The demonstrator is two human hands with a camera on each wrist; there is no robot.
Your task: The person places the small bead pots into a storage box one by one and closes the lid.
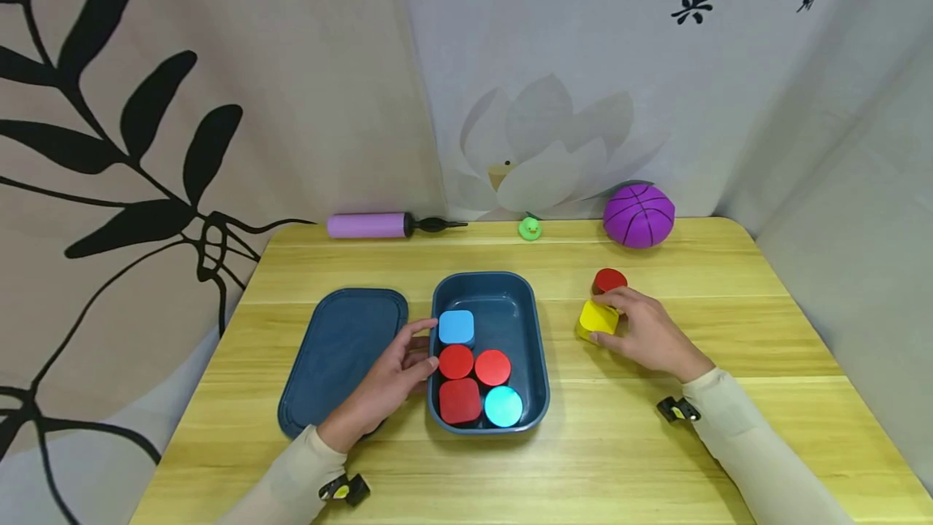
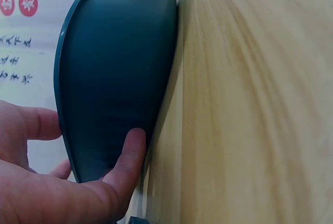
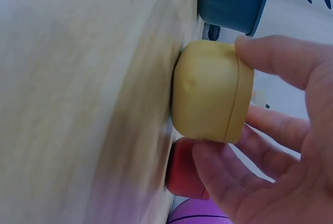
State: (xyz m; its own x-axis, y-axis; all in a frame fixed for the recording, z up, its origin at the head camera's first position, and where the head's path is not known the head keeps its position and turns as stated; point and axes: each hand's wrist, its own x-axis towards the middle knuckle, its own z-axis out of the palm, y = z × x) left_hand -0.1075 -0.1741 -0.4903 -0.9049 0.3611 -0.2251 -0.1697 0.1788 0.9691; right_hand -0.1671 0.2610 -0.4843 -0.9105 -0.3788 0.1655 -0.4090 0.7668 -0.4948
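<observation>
My left hand (image 1: 388,384) holds the left rim of a dark blue rectangular box (image 1: 542,363). In the left wrist view, one finger lies against its outer wall and others reach the rim. Inside the box sit a light blue square block (image 1: 456,327), two red round blocks, a red squarish block (image 1: 460,401) and a cyan round block (image 1: 503,407). To the right of the box, my right hand (image 1: 651,332) grips a yellow rounded block (image 3: 208,88) between thumb and fingers, low over the table. Just behind it stands another red round block (image 1: 609,279), partly covered by the fingers.
A dark blue lid (image 1: 342,355) lies left of the box, partly under my left forearm. Along the table's back edge are a purple hand pump (image 1: 368,225), a small green duck (image 1: 530,228) and a purple ball (image 1: 638,215). Fabric curtains hang behind the wooden table (image 1: 619,460).
</observation>
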